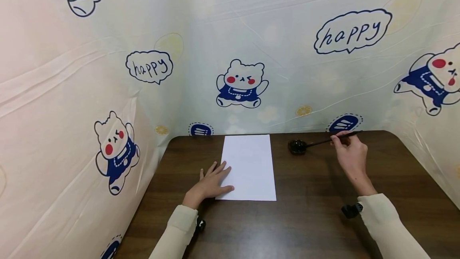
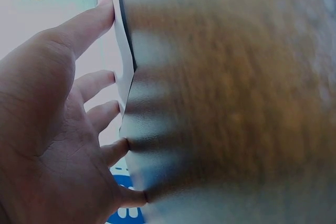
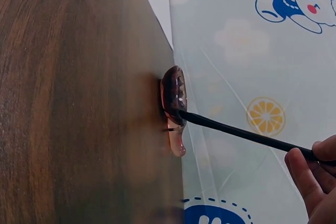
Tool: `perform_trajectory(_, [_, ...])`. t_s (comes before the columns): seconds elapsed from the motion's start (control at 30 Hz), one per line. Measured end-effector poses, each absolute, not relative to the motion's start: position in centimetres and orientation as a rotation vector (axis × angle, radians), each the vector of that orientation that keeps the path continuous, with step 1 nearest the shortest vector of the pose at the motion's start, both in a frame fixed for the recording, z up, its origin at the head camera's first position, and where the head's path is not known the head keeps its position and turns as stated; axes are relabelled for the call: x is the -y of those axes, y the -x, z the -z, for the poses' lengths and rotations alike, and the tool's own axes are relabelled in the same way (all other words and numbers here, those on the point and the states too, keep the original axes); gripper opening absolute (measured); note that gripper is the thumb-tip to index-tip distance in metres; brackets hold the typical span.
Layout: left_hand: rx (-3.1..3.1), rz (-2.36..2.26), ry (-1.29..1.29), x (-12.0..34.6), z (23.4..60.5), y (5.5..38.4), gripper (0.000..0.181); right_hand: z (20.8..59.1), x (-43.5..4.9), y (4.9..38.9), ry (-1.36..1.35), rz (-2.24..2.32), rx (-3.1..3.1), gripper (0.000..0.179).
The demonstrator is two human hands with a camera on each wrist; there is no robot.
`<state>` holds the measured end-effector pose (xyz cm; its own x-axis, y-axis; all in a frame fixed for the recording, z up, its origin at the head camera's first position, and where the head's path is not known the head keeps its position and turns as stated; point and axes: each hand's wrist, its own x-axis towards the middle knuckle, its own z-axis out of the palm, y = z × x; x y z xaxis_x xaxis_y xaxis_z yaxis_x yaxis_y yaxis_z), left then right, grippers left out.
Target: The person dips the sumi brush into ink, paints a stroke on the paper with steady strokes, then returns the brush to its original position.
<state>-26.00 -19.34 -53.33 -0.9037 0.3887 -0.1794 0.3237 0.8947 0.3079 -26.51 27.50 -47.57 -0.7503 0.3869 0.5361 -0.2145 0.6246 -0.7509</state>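
Note:
A white sheet of paper [image 1: 248,167] lies on the brown table. My left hand [image 1: 212,183] rests with spread fingers at the sheet's left edge; thumb and some fingertips touch the paper. In the left wrist view the same hand [image 2: 58,124] shows its palm and straight fingers. Farther right, my right hand [image 1: 352,157] pinches a slim black brush [image 1: 320,142] by its shaft. The brush [image 3: 236,132] slopes down into a small dark, glossy dish [image 1: 297,147]; its tip is hidden there. In the right wrist view the dish [image 3: 174,93] has a translucent pinkish lip or handle.
The brown wooden table [image 1: 309,219] has rounded back corners. A pale curtain [image 1: 280,51] printed with bears and "happy" bubbles hangs behind and beside it. A black wrist camera [image 1: 351,211] sits on the right wrist, another [image 1: 200,224] on the left.

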Motion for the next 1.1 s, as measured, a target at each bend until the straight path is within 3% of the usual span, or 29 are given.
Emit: perform_trajectory(1.1, [-2.83,-0.414,-0.584,19.5,53.46,26.09,0.08,46.59,-27.46,25.85,0.076,-0.986,2.22,0.019])
